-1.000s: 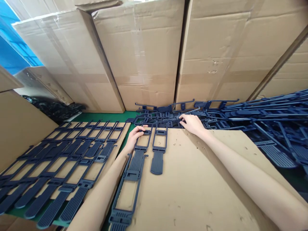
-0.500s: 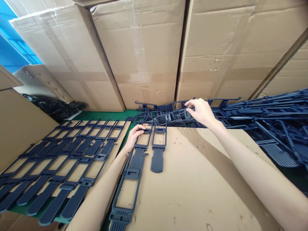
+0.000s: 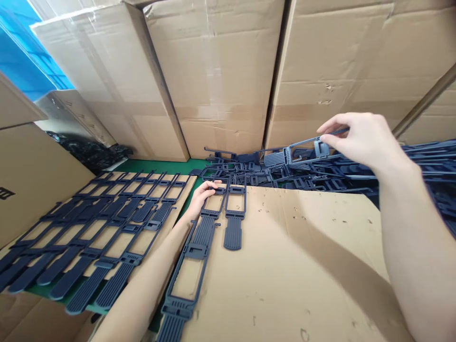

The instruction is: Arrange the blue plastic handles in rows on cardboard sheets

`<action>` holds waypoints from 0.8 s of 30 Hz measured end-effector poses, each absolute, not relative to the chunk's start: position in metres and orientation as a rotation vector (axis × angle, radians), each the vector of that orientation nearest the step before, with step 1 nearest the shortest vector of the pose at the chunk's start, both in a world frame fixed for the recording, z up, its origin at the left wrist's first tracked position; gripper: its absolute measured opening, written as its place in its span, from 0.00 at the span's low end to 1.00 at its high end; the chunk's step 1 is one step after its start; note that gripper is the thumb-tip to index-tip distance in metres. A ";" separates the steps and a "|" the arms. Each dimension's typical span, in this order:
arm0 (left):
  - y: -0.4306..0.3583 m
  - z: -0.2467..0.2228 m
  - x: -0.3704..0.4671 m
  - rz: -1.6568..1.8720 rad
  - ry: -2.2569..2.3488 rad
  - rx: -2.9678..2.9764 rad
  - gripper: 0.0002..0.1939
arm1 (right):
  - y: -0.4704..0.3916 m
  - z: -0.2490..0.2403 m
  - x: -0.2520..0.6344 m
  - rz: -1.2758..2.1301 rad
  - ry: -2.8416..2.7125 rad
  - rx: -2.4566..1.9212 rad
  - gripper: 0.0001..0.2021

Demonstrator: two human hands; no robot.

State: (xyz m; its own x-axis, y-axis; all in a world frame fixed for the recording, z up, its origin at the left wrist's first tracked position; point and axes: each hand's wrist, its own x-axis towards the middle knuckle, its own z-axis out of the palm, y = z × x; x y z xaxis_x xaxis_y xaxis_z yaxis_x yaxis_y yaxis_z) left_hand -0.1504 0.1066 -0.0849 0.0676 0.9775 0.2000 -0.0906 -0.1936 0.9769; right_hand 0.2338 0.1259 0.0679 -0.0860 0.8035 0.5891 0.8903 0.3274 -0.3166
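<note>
Right hand [image 3: 368,140] risen, pinching a frame [image 3: 288,156]; left hand's [image 3: 200,198] grip unclear. I judge it light, stiff; edge-hold.

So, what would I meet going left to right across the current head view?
Rows of dark blue, paddle-ended rectangular plastic frames → bare left hand → another dark blue, paddle-ended plastic frame lying flat → similar held frame → bare right hand pinching that frame.

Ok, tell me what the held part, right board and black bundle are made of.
Held part: probably moulded plastic, dark and satin, going by its fine ribs. Right board: apparently cardboard, matte brown, with small tears. Black bundle: likely plastic film, glossy, with crinkled highlights.
</note>
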 end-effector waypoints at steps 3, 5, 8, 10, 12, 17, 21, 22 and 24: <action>0.106 -0.083 -0.150 1.323 0.987 1.321 0.08 | 0.112 0.080 0.230 -0.033 -1.785 -1.320 0.03; 0.106 -0.081 -0.149 1.323 0.991 1.317 0.08 | 0.108 0.081 0.217 0.231 -1.745 -1.154 0.02; 0.106 -0.079 -0.149 1.332 1.007 1.322 0.09 | 0.112 0.066 0.180 0.770 -1.782 -0.987 0.10; 0.106 -0.079 -0.149 1.333 1.016 1.325 0.09 | 0.120 0.045 0.154 0.968 -1.989 -0.938 0.15; 0.105 -0.079 -0.148 1.331 1.021 1.315 0.10 | 0.128 0.020 0.132 1.082 -2.221 -0.899 0.17; 0.105 -0.079 -0.145 1.359 1.033 1.270 0.10 | 0.138 -0.023 0.112 1.063 -2.413 -0.998 0.18; 0.106 -0.080 -0.143 1.401 1.017 1.229 0.10 | 0.133 -0.031 0.104 0.962 -2.447 -1.012 0.22; 0.107 -0.081 -0.143 1.406 1.013 1.223 0.10 | 0.132 -0.032 0.102 0.943 -2.441 -1.024 0.22; 0.107 -0.082 -0.144 1.406 1.006 1.220 0.10 | 0.130 -0.035 0.098 0.916 -2.425 -1.049 0.21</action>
State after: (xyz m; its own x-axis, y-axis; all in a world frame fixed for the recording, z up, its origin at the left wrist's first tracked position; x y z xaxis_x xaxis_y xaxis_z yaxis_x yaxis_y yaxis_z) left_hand -0.1445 0.1071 -0.0818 -0.0138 0.9844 0.1756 -0.1517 -0.1756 0.9727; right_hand 0.0982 0.1299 -0.0348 -0.6678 0.7423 0.0547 0.5209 0.5186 -0.6780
